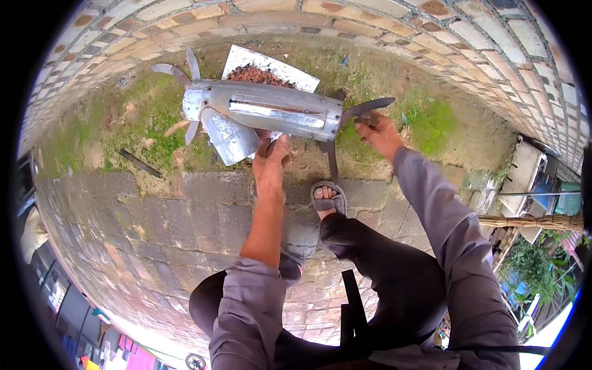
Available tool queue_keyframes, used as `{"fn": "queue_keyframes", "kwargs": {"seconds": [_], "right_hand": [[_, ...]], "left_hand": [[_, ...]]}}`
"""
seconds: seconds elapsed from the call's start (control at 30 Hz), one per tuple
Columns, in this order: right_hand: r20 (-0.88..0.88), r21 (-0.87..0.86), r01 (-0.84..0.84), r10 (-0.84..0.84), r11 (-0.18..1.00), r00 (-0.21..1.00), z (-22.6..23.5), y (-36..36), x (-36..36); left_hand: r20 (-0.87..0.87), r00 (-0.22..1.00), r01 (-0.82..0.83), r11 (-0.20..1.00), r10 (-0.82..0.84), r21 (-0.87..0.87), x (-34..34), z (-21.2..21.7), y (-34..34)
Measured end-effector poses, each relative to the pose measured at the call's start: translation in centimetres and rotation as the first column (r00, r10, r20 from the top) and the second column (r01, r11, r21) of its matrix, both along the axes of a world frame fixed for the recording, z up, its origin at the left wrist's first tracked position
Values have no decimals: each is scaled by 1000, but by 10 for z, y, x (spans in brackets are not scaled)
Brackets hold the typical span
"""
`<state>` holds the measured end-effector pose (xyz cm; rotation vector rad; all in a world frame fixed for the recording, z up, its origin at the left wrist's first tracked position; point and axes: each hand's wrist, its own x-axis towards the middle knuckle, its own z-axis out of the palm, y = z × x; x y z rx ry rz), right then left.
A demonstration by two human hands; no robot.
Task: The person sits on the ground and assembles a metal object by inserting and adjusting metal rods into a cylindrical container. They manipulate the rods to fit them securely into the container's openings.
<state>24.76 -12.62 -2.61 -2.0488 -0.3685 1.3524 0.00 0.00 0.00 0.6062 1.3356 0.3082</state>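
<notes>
A silvery sheet-metal tube lies on its side on the mossy ground, with a long slot along its upper face. A short, wide side pipe branches off near its left end. Curved flat metal legs stick out at both ends, such as the dark leg at the right. My left hand is closed at the tube's lower edge beside the side pipe, its fingertips partly hidden. My right hand has its fingers curled against the dark leg, thumb and fingers close together.
Behind the tube lies a white board with reddish-brown crumbly bits on it. A dark flat strip rests on the ground at left. A brick wall curves along the far side. My sandalled foot stands on the brick paving.
</notes>
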Motion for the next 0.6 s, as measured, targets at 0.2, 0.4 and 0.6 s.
{"fn": "queue_keyframes", "kwargs": {"seconds": [0.2,0.4,0.6], "right_hand": [[-55,263,69,-56,962,997,-35,20,-2],[-42,350,28,-14,936,999,-29,27,-7],[7,411,-11,9,912,1000,-15,31,-8]], "left_hand": [[146,953,-258,964,264,-58,46,-52,28],[405,839,-359,929,365,-93,59,-87,21],[324,844,-354,898,426,-260,53,-74,19]]}}
